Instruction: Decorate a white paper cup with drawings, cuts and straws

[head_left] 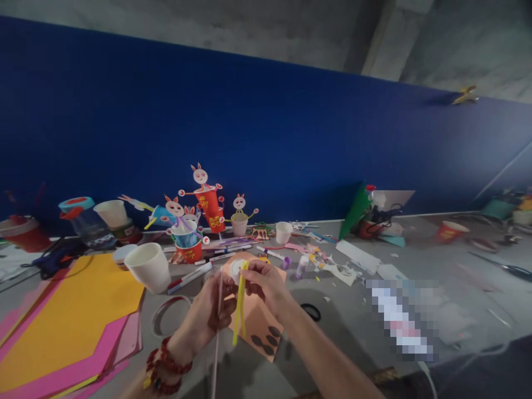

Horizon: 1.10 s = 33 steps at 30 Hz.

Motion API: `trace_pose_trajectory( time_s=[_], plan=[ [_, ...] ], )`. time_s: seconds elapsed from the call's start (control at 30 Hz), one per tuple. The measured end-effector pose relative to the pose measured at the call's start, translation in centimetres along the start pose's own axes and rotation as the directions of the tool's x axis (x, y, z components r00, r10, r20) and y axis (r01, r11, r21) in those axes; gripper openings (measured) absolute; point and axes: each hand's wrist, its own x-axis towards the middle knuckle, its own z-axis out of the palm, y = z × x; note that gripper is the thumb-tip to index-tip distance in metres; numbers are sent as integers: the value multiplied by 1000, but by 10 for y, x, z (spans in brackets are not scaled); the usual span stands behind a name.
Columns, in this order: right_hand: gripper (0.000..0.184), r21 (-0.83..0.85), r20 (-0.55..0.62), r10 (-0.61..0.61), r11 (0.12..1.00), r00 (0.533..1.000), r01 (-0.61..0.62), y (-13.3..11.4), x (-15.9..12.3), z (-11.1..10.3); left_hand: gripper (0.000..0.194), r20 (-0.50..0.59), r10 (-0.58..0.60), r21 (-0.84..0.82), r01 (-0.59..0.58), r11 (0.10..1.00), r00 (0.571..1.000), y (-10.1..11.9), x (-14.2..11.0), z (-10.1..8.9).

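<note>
My left hand (pixel 211 302) has its fingers closed round a thin pale pink straw-like stick (pixel 215 363), which hangs down past the wrist. Between the thumb and fingers of my right hand (pixel 266 285) is a long narrow yellow strip (pixel 239 310), bent double or paired, its lower ends dangling. The hands are close together, fingertips nearly meeting. Below them lies an orange-pink paper sheet (pixel 255 321) with dark oval cutouts or marks. A small white round thing (pixel 236 268), partly hidden by my fingers, sits just behind the strip.
Rabbit-faced paper cup figures (pixel 210 202) stand against the blue partition (pixel 266 127). A white cup (pixel 149 267), a tape roll (pixel 170 316) and coloured paper (pixel 83 299) lie left. Markers (pixel 193 276), a glue stick (pixel 302 266), paper scraps (pixel 338 270) and a black ring (pixel 310 312) are scattered around.
</note>
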Motion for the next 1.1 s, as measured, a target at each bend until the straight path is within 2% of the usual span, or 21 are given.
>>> trace_pose_trajectory(
  time_s=[0.07,0.13,0.23,0.37,0.57,0.67,0.8,1.1],
  plan=[
    [39,13,16,27,1000,999,-28,6,2,-2,42,-47,1,46,2,999,999,-8,5,-2],
    [42,14,13,36,999,999,-36,13,4,-3,39,-73,53,95,-46,994,996,-15,10,-2],
    [47,-1,-21,18,1000,1000,-18,23,9,-5,37,-46,145,97,-140,985,988,-24,15,0],
    [51,-46,-78,-32,999,996,28,29,12,-9,39,-37,202,75,-199,977,979,-32,18,3],
    [41,-152,-111,-137,981,984,119,33,6,-14,45,-37,237,213,-224,951,971,-39,17,-2],
    [35,-196,-108,-172,969,979,148,35,2,-13,44,-54,256,212,-239,948,965,-41,18,-4],
    [33,-212,-106,-197,962,975,172,37,-1,-10,37,-33,351,182,-340,923,936,-44,18,-6],
    [38,-184,-47,-136,975,990,126,39,3,-17,33,66,245,140,-253,957,967,-42,5,-1]
  ],
)
